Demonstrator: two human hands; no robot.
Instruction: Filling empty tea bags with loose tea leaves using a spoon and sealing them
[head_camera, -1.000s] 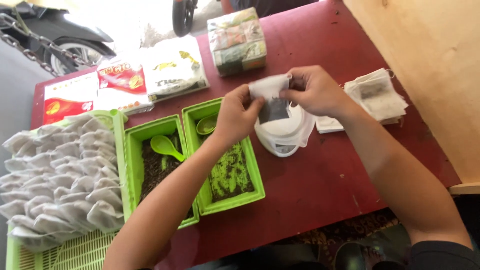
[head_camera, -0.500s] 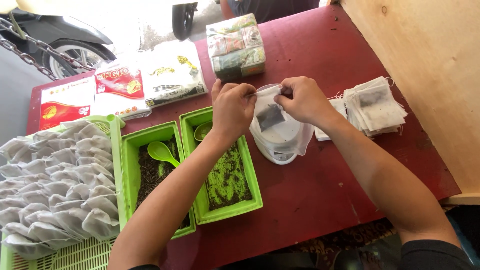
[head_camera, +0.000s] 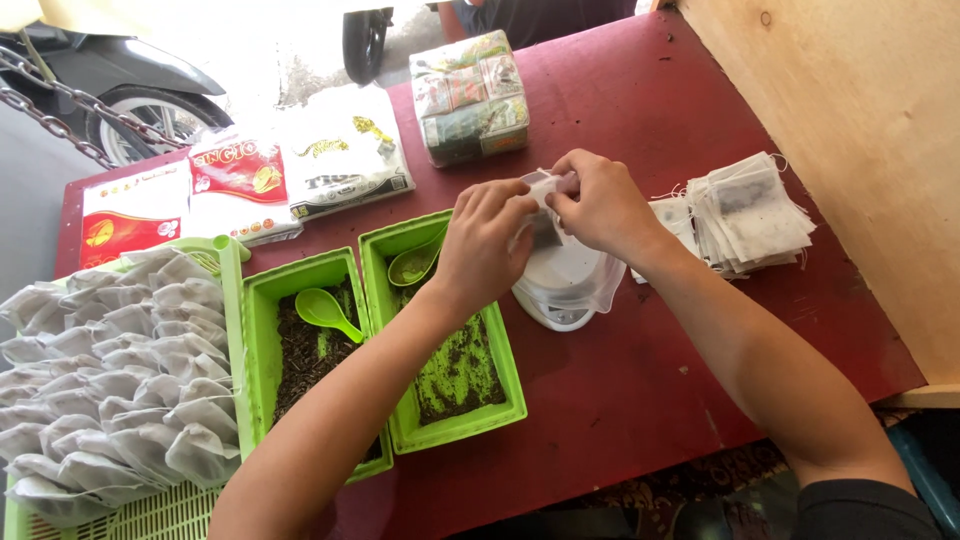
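Both hands (head_camera: 487, 242) (head_camera: 600, 205) have closed together, pinching the small white pouch (head_camera: 541, 186)

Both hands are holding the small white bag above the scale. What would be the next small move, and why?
Probably pull the bag's top closed. The left hand and right hand both pinch the small white filter bag at its top edge above the white scale, and dark contents show through it, so it seems already filled.
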